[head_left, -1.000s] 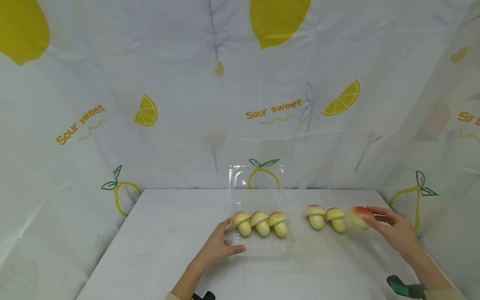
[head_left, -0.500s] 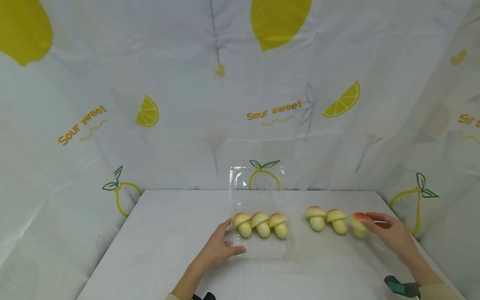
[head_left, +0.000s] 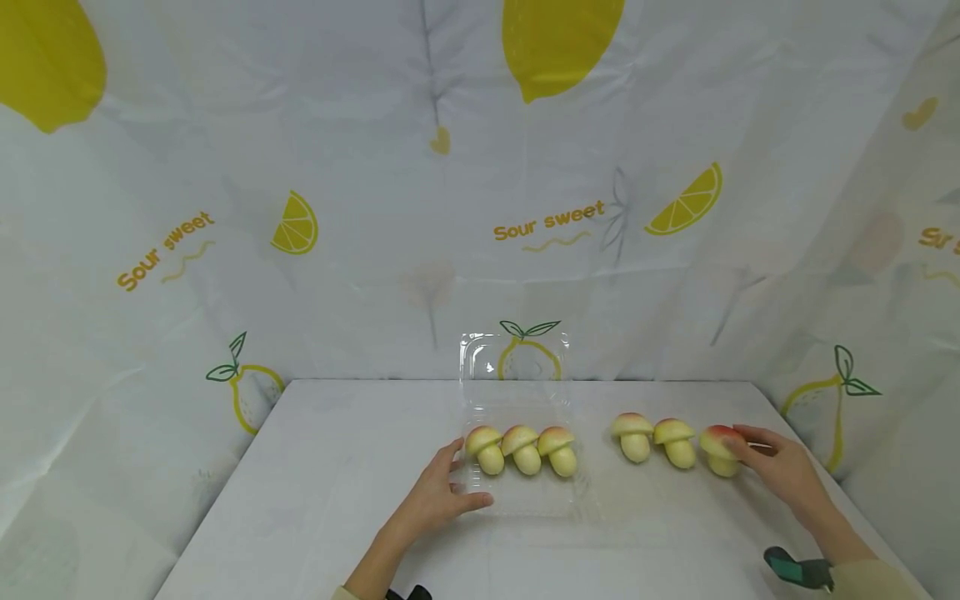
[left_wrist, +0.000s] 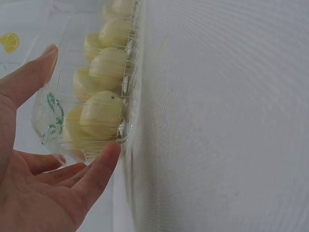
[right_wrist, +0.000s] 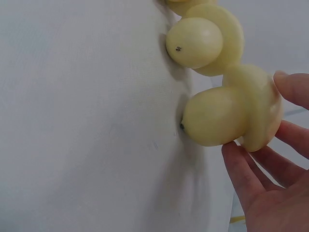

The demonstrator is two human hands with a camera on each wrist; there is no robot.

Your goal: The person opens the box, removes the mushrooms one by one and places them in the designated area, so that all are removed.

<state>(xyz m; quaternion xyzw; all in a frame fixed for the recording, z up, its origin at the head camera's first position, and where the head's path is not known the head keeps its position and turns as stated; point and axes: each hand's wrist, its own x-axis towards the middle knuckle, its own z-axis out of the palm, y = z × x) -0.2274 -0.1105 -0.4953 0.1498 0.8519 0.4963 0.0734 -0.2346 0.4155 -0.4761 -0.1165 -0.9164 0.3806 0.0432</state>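
A clear plastic clamshell container (head_left: 525, 498) stands with its lid raised, holding a row of three toy mushrooms (head_left: 527, 461) with yellow stems and red-tinged caps. My left hand (head_left: 431, 502) grips the container's left side, thumb at the near edge and fingers along the end. On the right, my right hand (head_left: 783, 468) pinches the redder cap of another toy mushroom (right_wrist: 217, 116) between thumb and fingers. That mushroom's stem end appears to touch the table. Left of it lie two more mushrooms, one in the middle (head_left: 678, 452) and one further left (head_left: 634, 447).
The white table (head_left: 315, 517) reaches back to a hanging white cloth (head_left: 360, 275) printed with lemons and lettering. The container's transparent lid (head_left: 513, 358) leans upright at the back, near the cloth. A dark strap piece (head_left: 795, 571) sits on the right wrist.
My right hand has lowered the held mushroom and turned it from tilted to stem-down beside the two others. The left hand keeps its place on the container.
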